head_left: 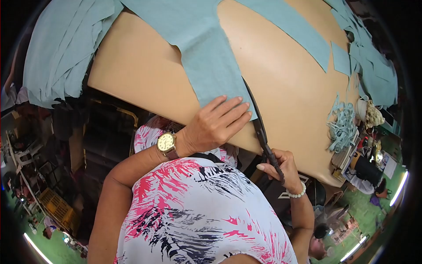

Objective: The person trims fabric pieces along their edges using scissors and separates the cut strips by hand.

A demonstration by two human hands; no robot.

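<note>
A piece of blue-green cloth [213, 57] lies on the tan table, and its narrow end reaches the near edge. My left hand [220, 123] rests flat on that end with its fingers stretched out; its thumb is hidden. A watch [166, 143] is on that wrist. In my right hand [283, 169] is a pair of black scissors [260, 132], with the fingers wrapped round the handles. The blades lie along the right edge of the cloth, pointing away from me. Whether they are parted cannot be made out.
Stacked blue-green cloth [66, 48] hangs over the table's [281, 83] left side. Further cut pieces [299, 26] lie at the far right. A tangle of thin cloth scraps [342, 125] sits at the right edge, near piled books or papers [345, 158]. A yellow crate [59, 207] stands at lower left.
</note>
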